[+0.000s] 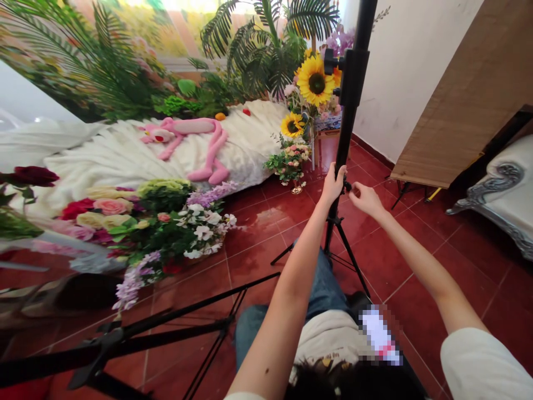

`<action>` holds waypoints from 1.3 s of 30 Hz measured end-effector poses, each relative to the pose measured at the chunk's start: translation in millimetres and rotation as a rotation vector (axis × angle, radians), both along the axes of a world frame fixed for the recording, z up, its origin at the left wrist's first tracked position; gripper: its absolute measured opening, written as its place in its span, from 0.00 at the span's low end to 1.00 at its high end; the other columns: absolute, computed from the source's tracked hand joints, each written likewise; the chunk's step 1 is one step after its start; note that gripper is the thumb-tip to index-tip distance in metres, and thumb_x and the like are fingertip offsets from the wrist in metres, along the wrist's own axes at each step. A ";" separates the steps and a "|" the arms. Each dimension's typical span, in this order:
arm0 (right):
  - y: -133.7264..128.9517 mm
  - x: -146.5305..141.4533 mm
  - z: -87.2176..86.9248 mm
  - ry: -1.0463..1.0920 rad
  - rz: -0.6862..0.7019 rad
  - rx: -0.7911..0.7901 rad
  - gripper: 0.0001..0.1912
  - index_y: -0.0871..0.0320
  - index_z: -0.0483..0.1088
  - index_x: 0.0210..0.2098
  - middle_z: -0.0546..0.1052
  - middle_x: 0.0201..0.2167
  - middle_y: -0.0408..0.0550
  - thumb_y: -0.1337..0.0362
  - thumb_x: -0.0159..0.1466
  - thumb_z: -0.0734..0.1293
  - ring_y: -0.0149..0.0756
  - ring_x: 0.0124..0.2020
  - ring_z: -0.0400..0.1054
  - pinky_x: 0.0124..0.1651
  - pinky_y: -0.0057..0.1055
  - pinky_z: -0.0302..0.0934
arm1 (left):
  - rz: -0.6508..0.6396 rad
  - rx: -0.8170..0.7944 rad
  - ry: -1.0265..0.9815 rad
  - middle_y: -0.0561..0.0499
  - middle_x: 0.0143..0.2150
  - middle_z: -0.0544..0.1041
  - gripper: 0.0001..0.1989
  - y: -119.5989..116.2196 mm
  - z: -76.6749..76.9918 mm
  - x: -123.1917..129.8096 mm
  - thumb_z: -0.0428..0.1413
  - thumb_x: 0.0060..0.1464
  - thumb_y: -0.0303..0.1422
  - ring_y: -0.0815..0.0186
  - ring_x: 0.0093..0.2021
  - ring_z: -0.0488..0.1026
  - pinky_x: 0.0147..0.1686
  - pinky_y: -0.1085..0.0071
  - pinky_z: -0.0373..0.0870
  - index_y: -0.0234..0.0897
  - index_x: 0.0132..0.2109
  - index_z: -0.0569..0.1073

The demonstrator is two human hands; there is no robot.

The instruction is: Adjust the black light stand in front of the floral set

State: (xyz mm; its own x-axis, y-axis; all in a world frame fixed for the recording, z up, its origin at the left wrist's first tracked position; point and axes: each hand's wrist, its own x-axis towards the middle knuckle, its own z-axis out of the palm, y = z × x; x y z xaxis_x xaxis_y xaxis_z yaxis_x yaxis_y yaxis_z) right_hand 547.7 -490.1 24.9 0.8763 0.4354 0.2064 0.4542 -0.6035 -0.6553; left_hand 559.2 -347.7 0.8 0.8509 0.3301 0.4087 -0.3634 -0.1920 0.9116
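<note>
A black light stand (348,119) rises upright in front of me, its spread legs on the red tiled floor. Around its pole, just above the leg joint, my left hand (333,184) is wrapped. On the pole's right side my right hand (365,199) pinches at a small black knob (347,187), fingers closed. Higher up, another black clamp knob (331,62) sticks out to the left of the pole. The exact contact between my right fingertips and the lower knob is partly hidden.
At lower left lies another black stand (175,319) with folded legs. A pink plush toy (194,126) rests on white fur cloth (250,144). Flowers (166,222), sunflowers (316,80), a brown board (441,94) and a white silver-trimmed sofa (510,155) stand around.
</note>
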 end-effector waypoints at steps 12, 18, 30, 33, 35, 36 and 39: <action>-6.7 15.3 16.2 -0.121 0.206 -0.244 0.17 0.59 0.74 0.32 0.81 0.32 0.52 0.57 0.70 0.60 0.37 0.31 0.72 0.35 0.30 0.56 | 0.049 0.133 -0.105 0.46 0.42 0.74 0.19 4.1 -10.9 11.2 0.51 0.62 0.51 0.64 0.40 0.73 0.47 0.63 0.72 0.40 0.48 0.63; -1.0 18.3 0.2 0.169 0.176 0.144 0.20 0.59 0.70 0.24 0.77 0.23 0.48 0.53 0.67 0.63 0.33 0.24 0.67 0.31 0.29 0.57 | 0.055 0.143 -0.105 0.46 0.42 0.73 0.19 5.0 -13.9 14.0 0.50 0.63 0.51 0.63 0.41 0.73 0.48 0.63 0.71 0.40 0.47 0.63; 36.3 -20.6 -10.2 1.202 0.123 1.448 0.17 0.55 0.58 0.25 0.58 0.14 0.34 0.68 0.70 0.51 0.23 0.12 0.44 0.16 0.19 0.45 | -0.032 0.082 -0.044 0.46 0.45 0.72 0.12 7.7 -5.3 11.9 0.53 0.64 0.41 0.64 0.49 0.72 0.55 0.65 0.69 0.39 0.47 0.64; 40.6 -24.4 -11.4 1.135 0.155 1.559 0.16 0.55 0.58 0.26 0.59 0.14 0.34 0.70 0.70 0.50 0.24 0.12 0.44 0.16 0.17 0.46 | -0.037 0.067 -0.024 0.47 0.45 0.72 0.12 7.5 -3.4 10.2 0.53 0.64 0.41 0.65 0.48 0.71 0.55 0.65 0.69 0.39 0.47 0.64; 43.2 -22.7 -15.1 1.085 0.153 1.483 0.16 0.54 0.58 0.26 0.59 0.14 0.34 0.67 0.70 0.50 0.24 0.12 0.44 0.15 0.18 0.45 | -0.044 0.053 -0.011 0.47 0.45 0.72 0.12 7.3 -2.1 8.2 0.53 0.64 0.41 0.66 0.46 0.72 0.53 0.66 0.70 0.39 0.48 0.64; 43.8 -20.8 -17.7 1.061 0.134 1.390 0.17 0.54 0.58 0.26 0.60 0.14 0.35 0.64 0.71 0.51 0.24 0.12 0.45 0.15 0.20 0.44 | -0.052 0.045 -0.008 0.48 0.44 0.72 0.13 7.2 -1.4 6.9 0.53 0.64 0.41 0.66 0.46 0.72 0.52 0.66 0.70 0.39 0.49 0.64; 40.1 -13.7 -25.9 0.889 -0.019 0.982 0.23 0.54 0.60 0.25 0.66 0.16 0.40 0.49 0.71 0.52 0.27 0.13 0.51 0.16 0.25 0.46 | -0.085 0.018 0.012 0.49 0.42 0.72 0.14 7.2 0.7 3.0 0.54 0.63 0.42 0.67 0.43 0.72 0.49 0.67 0.71 0.40 0.50 0.64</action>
